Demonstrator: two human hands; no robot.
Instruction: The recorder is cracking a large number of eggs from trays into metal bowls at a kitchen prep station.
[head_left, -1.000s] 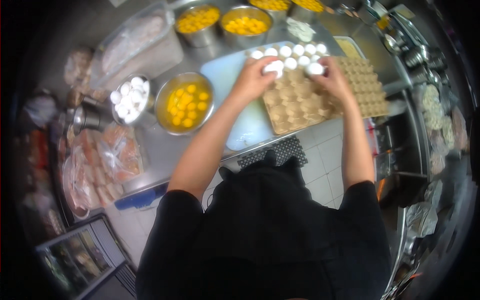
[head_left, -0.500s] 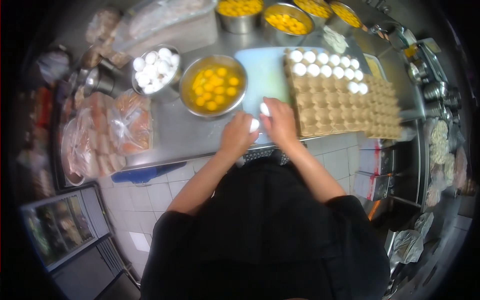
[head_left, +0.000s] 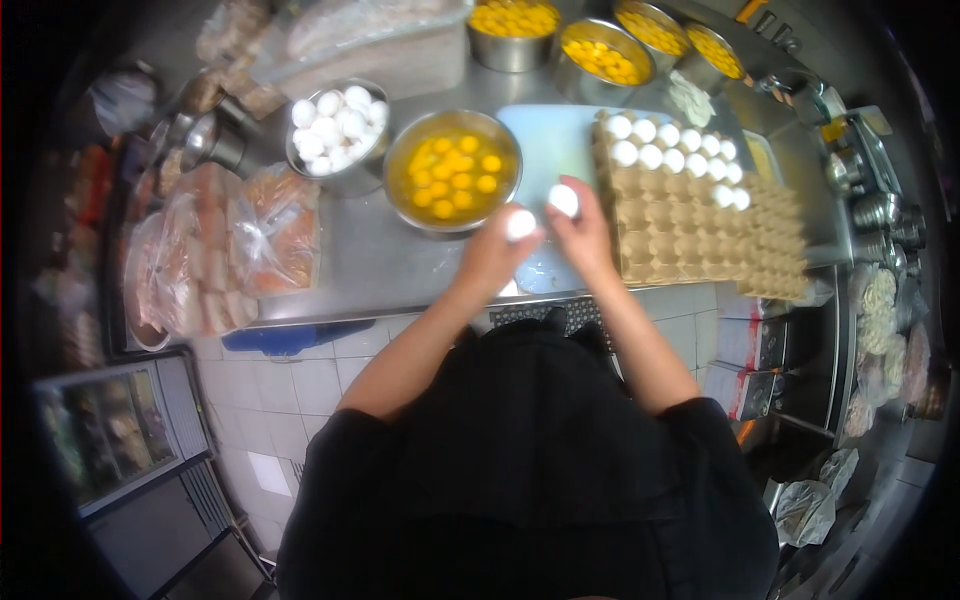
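My left hand (head_left: 493, 252) is closed around a white egg (head_left: 520, 225), just off the lower right rim of a steel bowl (head_left: 450, 230) of yolks in clear egg white. To its right, my right hand (head_left: 587, 240) pinches another egg (head_left: 563, 200) between thumb and fingers over a pale blue cutting board (head_left: 545, 125). The two eggs are close but apart. Beside my right hand lie stacked brown egg trays (head_left: 665, 225), with white eggs (head_left: 650, 157) in the far rows and bare hollows nearer me.
Left of the bowl stands a steel pot (head_left: 362, 178) heaped with white eggs or shells. Several steel pots (head_left: 512, 55) of yolks line the back, near a large clear bin (head_left: 400, 65). Plastic-bagged food (head_left: 275, 235) lies at left. A crumpled cloth (head_left: 690, 98) sits behind the trays.
The whole view has shifted, so the table's things appear farther right. Both hands have risen slightly with their eggs, and more of the left hand's egg now shows.
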